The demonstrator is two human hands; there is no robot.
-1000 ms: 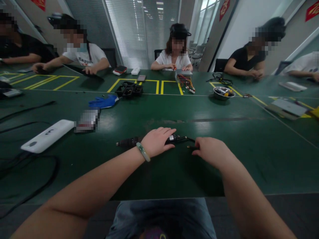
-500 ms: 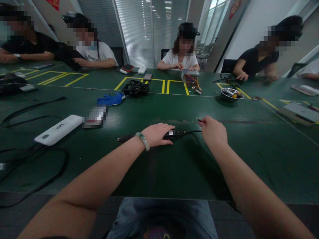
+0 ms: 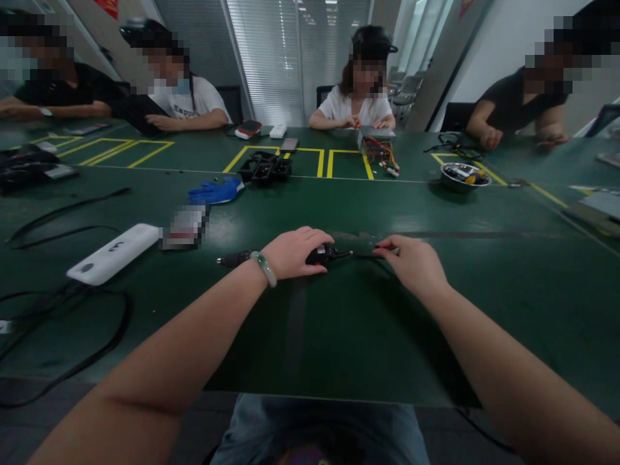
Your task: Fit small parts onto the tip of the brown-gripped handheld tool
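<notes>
My left hand (image 3: 295, 253) is wrapped over the body of a black handheld electric screwdriver (image 3: 236, 259) lying on the green table. The tool's metal tip points left, out past my wrist with its green bangle. Its middle is hidden under my palm. From the tool's right end a thin black cable (image 3: 364, 256) runs toward my right hand (image 3: 411, 259). Thumb and fingertips of that hand are pinched on a small thin dark piece, close to the cable. Whether the cable is also between those fingers I cannot tell.
Left of my arm are a white power bank (image 3: 113, 254) marked 3 and a blurred-out flat object (image 3: 184, 227). Farther off lie a blue glove (image 3: 216, 191), black trays (image 3: 265, 168) and a metal bowl (image 3: 465, 177) of small parts. Several people sit across the table (image 3: 300, 336).
My right hand has moved a little left and down, closer to the tool. My left hand and the tool have shifted slightly left, and the view has turned a bit.
</notes>
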